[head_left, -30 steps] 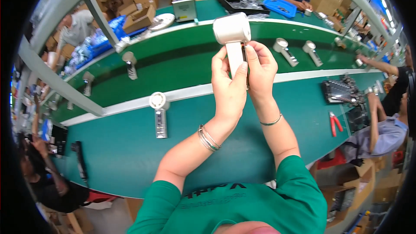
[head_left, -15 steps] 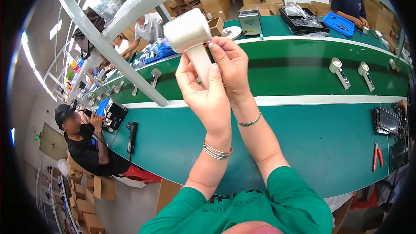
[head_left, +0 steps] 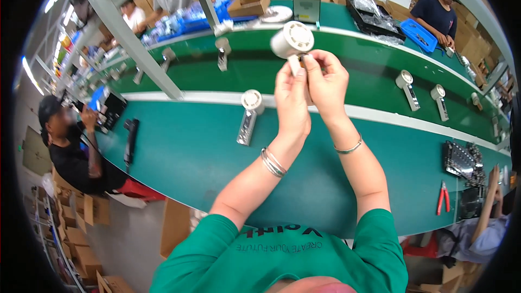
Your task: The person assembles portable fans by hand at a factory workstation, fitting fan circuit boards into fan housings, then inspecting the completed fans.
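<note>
Both my hands hold one white handheld fan (head_left: 292, 39) up above the far edge of the bench. Its round head tops a short handle, and its vented face is turned toward me and to the right. My left hand (head_left: 293, 95) is closed around the handle from the left. From the right, my right hand (head_left: 327, 78) pinches the handle just below the head; the fingers cover much of it. A second handheld fan (head_left: 248, 122), with a shiny grey handle, lies on the green bench left of my left hand.
Several more fans, one a white fan (head_left: 222, 53), lie along the green conveyor belt (head_left: 369, 78) beyond the bench (head_left: 179, 152). Red-handled pliers (head_left: 444, 199) and a black tray (head_left: 460, 160) are at right. A black tool (head_left: 131, 141) lies at left. A metal post (head_left: 127, 35) rises at the belt's edge. Co-workers stand around.
The held fan has turned, so its vented face now shows instead of its smooth side. My hands sit farther right in the picture. The fan on the bench has come into sight.
</note>
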The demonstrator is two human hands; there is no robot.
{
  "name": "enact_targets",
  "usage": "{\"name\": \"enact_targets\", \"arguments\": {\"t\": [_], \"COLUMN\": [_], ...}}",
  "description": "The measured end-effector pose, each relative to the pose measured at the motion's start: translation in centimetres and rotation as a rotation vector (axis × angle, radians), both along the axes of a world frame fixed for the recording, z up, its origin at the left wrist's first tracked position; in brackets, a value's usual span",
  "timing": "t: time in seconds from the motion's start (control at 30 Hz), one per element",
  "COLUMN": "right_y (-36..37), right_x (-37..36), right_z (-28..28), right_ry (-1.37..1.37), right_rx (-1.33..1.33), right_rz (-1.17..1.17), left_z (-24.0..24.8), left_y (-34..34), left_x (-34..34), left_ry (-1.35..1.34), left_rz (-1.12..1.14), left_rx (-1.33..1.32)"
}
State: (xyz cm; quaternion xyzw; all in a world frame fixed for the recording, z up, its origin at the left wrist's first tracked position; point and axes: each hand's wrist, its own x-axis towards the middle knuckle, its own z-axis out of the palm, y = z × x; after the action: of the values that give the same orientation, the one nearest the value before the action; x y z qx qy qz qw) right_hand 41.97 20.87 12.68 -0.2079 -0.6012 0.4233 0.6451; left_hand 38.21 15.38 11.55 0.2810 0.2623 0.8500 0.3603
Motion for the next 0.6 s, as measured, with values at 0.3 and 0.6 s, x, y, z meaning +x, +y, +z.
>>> {"name": "enact_targets", "arguments": {"t": [0.3, 0.6], "right_y": [-2.3, -4.7], "right_x": [8.8, 8.5], "right_z": [-13.2, -13.8], "right_ry": [-0.439, -0.521], "right_rx": [-0.267, -0.289], "right_rz": [-0.166, -0.138], "left_z": [-13.4, -10.9], "left_y": [-1.3, -4.4], "left_x": [2.2, -0.1], "left_ry": [0.63, 1.111], "left_rz": [-0.385, -0.097], "left_rx": [-0.707, -0.696]}}
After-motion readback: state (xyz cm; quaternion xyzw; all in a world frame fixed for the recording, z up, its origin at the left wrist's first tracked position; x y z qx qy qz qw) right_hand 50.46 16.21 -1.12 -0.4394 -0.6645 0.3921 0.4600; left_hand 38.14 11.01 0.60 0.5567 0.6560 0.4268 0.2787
